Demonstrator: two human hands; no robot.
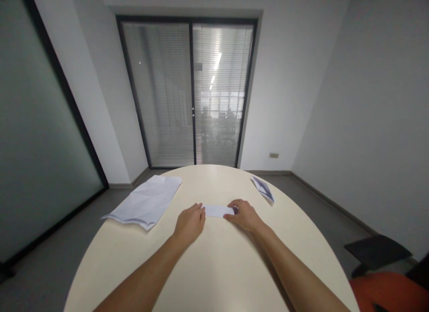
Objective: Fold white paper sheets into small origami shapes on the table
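Left hand and right hand press flat, fingers together, on folded paper strip ends

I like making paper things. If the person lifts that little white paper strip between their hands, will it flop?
Probably a little. The folded paper strip looks thin and flat on the table, so likely very light. Held by the left hand and right hand at both ends, it might sag, though folds stiffen it.

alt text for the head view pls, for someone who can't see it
Two bare hands, left hand and right hand, press on the ends of a small folded white paper on a round cream table. A stack of sheets lies at left, a folded paper at right.
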